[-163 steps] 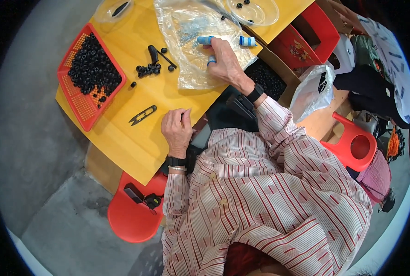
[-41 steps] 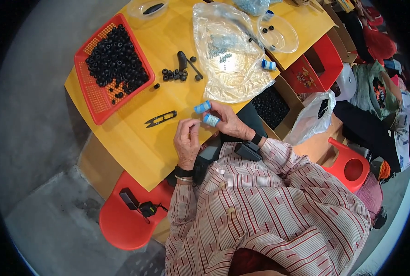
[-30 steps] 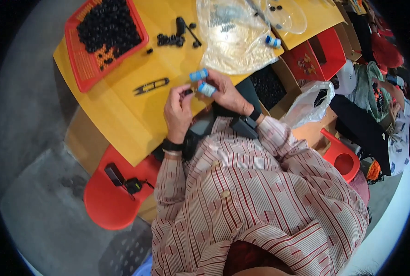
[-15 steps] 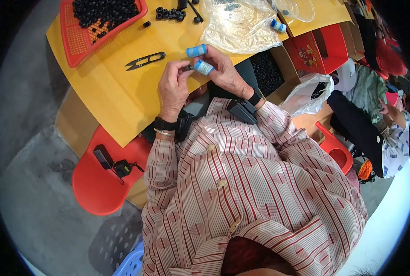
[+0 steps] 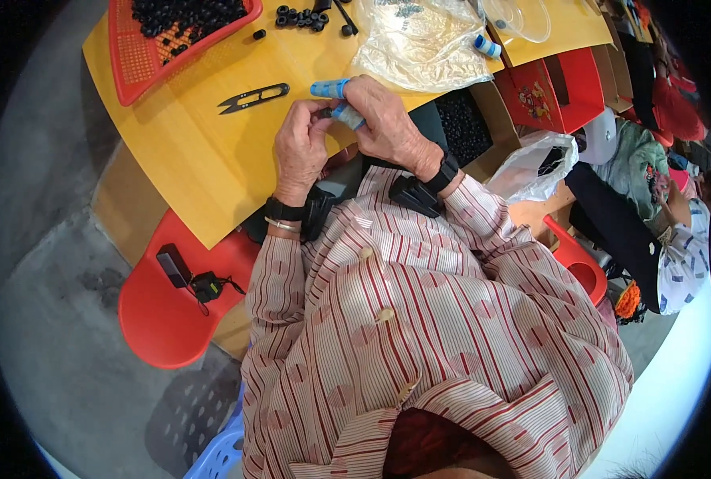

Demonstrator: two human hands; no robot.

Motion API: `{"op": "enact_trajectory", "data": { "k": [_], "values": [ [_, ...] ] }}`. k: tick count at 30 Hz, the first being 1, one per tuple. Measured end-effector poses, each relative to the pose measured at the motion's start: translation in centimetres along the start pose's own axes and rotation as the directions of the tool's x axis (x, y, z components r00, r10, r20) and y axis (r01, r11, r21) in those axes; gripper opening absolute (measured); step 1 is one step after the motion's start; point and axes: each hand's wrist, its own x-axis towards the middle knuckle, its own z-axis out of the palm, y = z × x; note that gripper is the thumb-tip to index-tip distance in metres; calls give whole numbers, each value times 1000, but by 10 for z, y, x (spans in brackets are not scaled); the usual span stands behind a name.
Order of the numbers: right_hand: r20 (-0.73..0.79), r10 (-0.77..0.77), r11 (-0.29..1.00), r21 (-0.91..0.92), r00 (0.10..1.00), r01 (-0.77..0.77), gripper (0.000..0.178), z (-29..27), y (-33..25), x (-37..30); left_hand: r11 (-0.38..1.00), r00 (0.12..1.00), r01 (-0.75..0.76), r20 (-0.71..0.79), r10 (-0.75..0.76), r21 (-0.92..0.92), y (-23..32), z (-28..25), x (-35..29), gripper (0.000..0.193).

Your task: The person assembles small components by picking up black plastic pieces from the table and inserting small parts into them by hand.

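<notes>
At the near edge of the yellow table, my left hand (image 5: 300, 152) pinches a small black part (image 5: 323, 113) between thumb and forefinger. My right hand (image 5: 389, 124) is bent in close beside it, its fingers curled. Blue sleeve-like wraps cover its forefinger tip (image 5: 329, 88) and its thumb tip (image 5: 347, 116). The thumb wrap comes up against the black part; whatever else lies within the right hand is hidden. Beyond my left hand lie black thread snips (image 5: 254, 98), their points facing left.
A red plastic basket (image 5: 134, 80) of black parts stands far left, with loose black parts (image 5: 301, 19) nearby. A clear plastic bag (image 5: 419, 48) and another blue sleeve (image 5: 488, 46) lie right. Below sits a carton of black pieces (image 5: 463, 124). A red stool (image 5: 160, 319) is at left.
My right hand has turned and closed in toward my left hand, its blue-wrapped fingertips shifting left. My left hand keeps its pinch in nearly the same place.
</notes>
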Motion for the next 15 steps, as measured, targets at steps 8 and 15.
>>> {"op": "enact_trajectory", "data": {
  "k": [8,15],
  "values": [
    [-54,17,1000,18,998,-16,47,0,0,1,989,994,113,2,-114,-98,2,-3,5,14],
    [-19,40,999,28,999,-39,37,-9,-6,3,993,996,73,-44,-77,-88,9,-4,7,10]
  ]
}}
